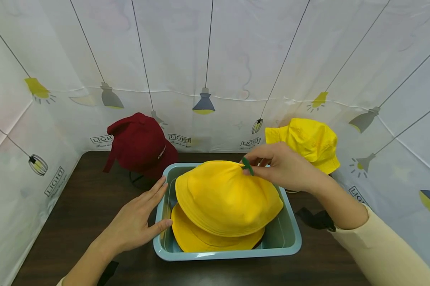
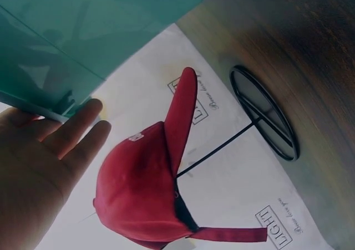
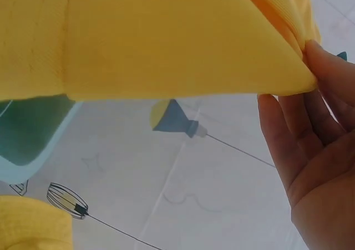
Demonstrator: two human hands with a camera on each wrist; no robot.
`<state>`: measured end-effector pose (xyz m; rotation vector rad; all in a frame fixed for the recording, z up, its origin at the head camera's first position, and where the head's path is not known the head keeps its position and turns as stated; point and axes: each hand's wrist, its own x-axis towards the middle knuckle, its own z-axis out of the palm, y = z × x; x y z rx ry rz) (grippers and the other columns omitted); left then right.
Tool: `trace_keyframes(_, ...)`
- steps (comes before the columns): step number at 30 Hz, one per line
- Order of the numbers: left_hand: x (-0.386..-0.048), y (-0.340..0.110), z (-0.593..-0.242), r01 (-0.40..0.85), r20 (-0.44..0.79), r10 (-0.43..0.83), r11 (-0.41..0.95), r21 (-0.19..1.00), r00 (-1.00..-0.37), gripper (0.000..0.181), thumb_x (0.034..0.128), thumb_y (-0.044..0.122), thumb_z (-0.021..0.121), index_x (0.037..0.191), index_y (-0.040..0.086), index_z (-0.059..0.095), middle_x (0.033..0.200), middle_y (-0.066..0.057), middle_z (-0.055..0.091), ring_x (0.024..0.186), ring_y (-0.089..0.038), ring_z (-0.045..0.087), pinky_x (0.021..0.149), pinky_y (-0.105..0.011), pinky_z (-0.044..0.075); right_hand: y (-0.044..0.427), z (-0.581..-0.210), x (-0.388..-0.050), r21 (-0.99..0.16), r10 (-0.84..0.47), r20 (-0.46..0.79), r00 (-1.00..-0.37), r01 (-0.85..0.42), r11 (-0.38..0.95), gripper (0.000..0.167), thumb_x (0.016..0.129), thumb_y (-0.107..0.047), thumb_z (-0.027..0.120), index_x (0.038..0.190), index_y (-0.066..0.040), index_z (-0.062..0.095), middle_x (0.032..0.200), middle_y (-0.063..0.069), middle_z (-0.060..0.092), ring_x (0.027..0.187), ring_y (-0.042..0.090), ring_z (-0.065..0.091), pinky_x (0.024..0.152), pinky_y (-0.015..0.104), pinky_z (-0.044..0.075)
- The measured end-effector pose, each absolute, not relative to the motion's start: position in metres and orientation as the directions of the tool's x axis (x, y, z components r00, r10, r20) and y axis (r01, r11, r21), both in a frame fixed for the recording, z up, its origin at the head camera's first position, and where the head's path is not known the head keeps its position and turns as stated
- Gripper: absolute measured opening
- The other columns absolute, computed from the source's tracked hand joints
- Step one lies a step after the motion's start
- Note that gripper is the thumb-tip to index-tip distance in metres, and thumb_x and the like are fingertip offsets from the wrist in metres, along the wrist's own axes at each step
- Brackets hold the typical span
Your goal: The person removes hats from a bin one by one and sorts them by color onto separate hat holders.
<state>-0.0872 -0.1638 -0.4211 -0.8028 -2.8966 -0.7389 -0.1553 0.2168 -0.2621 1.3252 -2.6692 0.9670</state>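
A yellow hat (image 1: 229, 198) with a green leaf-like tip (image 1: 248, 166) is pinched at its top by the right hand (image 1: 284, 167). It hangs over the blue tray (image 1: 233, 255), above another yellow hat (image 1: 200, 242) lying inside. In the right wrist view, thumb and fingers of the right hand (image 3: 316, 144) grip the cloth of the yellow hat (image 3: 166, 45). The left hand (image 1: 134, 220) touches the tray's left rim with its fingers extended. The left wrist view shows the left hand (image 2: 50, 161) against the tray wall (image 2: 83, 34).
A dark red cap (image 1: 140, 143) on a black stand (image 2: 265, 114) is at the back left. Another yellow hat (image 1: 311, 143) stands at the back right, partly behind the right hand. A printed curtain (image 1: 215, 131) lines the back of the dark wooden table (image 1: 93, 198).
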Motion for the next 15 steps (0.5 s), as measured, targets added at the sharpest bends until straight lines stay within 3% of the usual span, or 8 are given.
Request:
trace_keyframes(7, -0.088, -0.165, -0.420, 0.494, 0.167, 0.472, 0.752, 0.436, -0.866, 0.088, 0.0993, 0.058, 0.062, 0.165, 0.008, 0.032, 0.174, -0.005, 0.021, 0.150, -0.032, 0.041, 0.111, -0.062, 0.043, 0.223, -0.247, -0.156, -0.457, -0.676, 0.383, -0.630, -0.765, 0.454, 0.025, 0.084, 0.010, 0.081, 0.096, -0.012, 0.078, 0.090, -0.009, 0.073, 0.078, 0.007, 0.064, 0.069, 0.027, 0.060)
trace_keyframes(15, -0.087, -0.164, -0.422, 0.498, 0.180, 0.471, 0.747, 0.440, -0.864, 0.088, 0.0988, 0.058, 0.062, 0.165, 0.008, 0.032, 0.173, -0.004, 0.022, 0.149, -0.032, 0.042, 0.110, -0.062, 0.044, 0.230, -0.236, -0.155, -0.434, -0.633, 0.424, -0.648, -0.759, 0.486, 0.024, 0.084, 0.009, 0.082, 0.096, -0.012, 0.080, 0.090, -0.009, 0.072, 0.081, 0.007, 0.064, 0.071, 0.022, 0.058)
